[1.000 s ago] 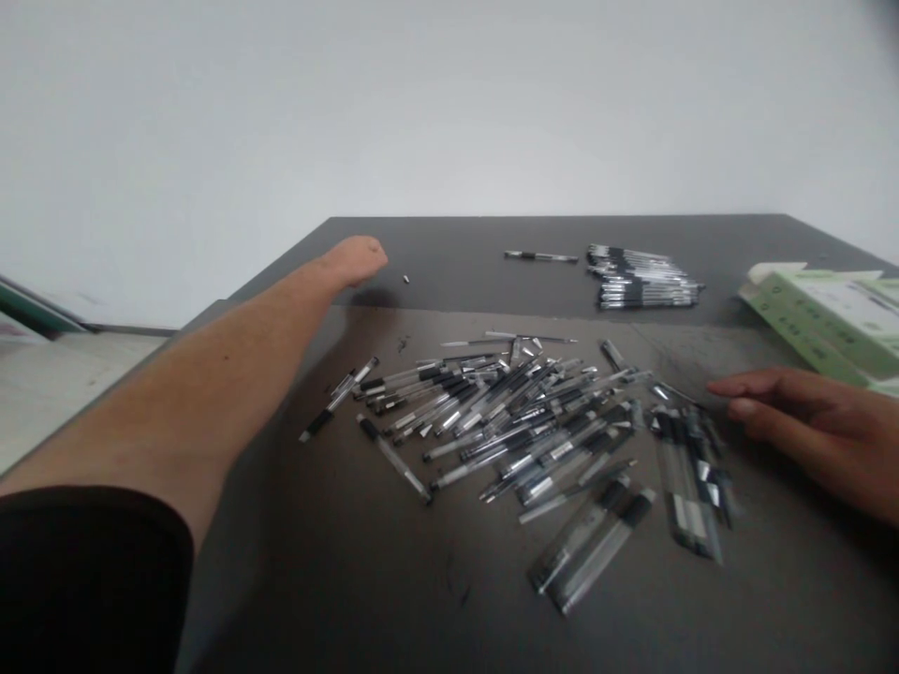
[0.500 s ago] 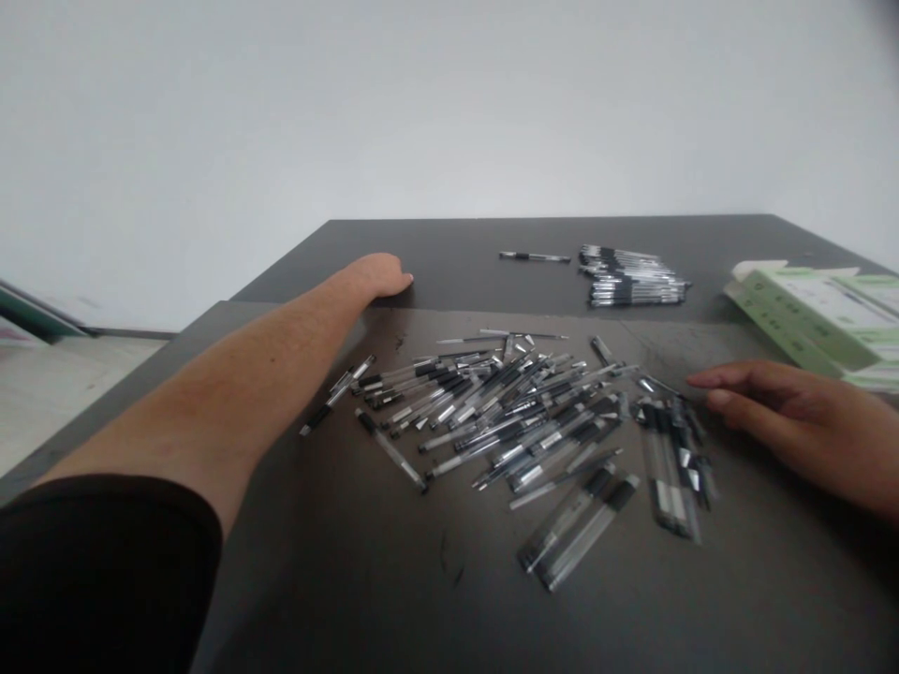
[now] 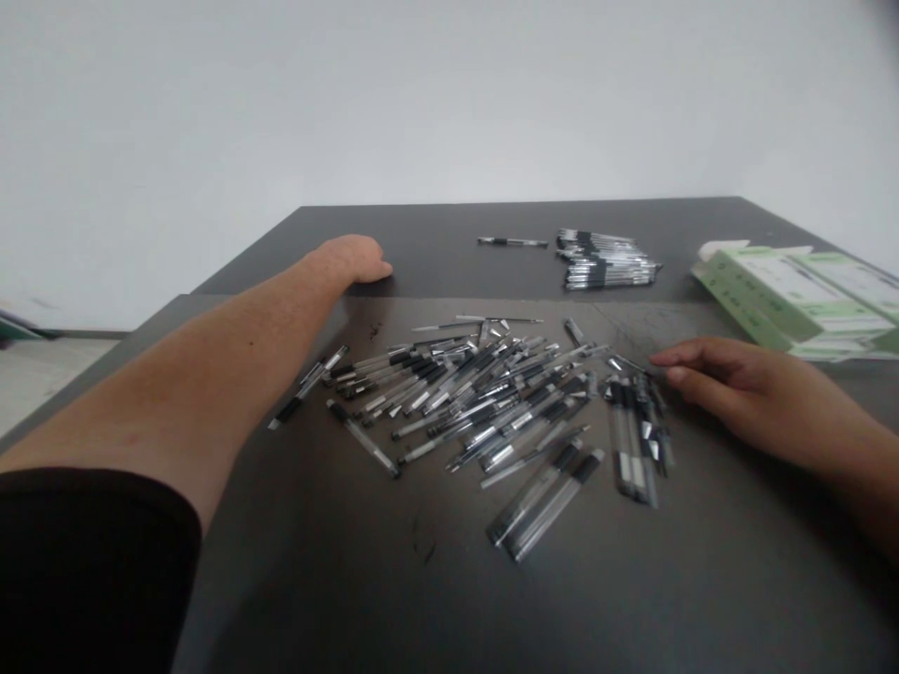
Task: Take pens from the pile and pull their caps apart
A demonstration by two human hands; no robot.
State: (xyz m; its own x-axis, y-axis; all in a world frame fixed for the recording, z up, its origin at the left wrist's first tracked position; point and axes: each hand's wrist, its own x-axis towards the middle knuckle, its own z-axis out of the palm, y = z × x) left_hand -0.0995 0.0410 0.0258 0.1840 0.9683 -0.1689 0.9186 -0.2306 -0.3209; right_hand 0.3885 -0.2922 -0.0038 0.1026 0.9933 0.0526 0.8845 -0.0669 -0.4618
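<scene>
My left hand [image 3: 355, 257] reaches over the dark table to its far left part. Its back and thumb show, while the other fingers are hidden behind it. On the right, my right hand [image 3: 744, 384] rests with index finger and thumb stretched out and slightly apart, nothing visible between them. Its fingertips lie beside a small group of clear pen barrels with black grips [image 3: 632, 440] and loose pen parts. Between my arms spreads a heap of clear pen barrels, caps and refills [image 3: 484, 384]. Two barrels [image 3: 554, 505] lie side by side at the heap's near edge.
Toward the back lies a stack of assembled pens [image 3: 608, 262], with a single pen [image 3: 512, 242] to its left. Open green-and-white cartons [image 3: 787, 295] lie at the right. A white wall [image 3: 449, 103] stands behind the table [image 3: 456, 618].
The whole view has shifted, so the table and everything on it appear further left and slightly higher. Both hands keep about the same place on the table.
</scene>
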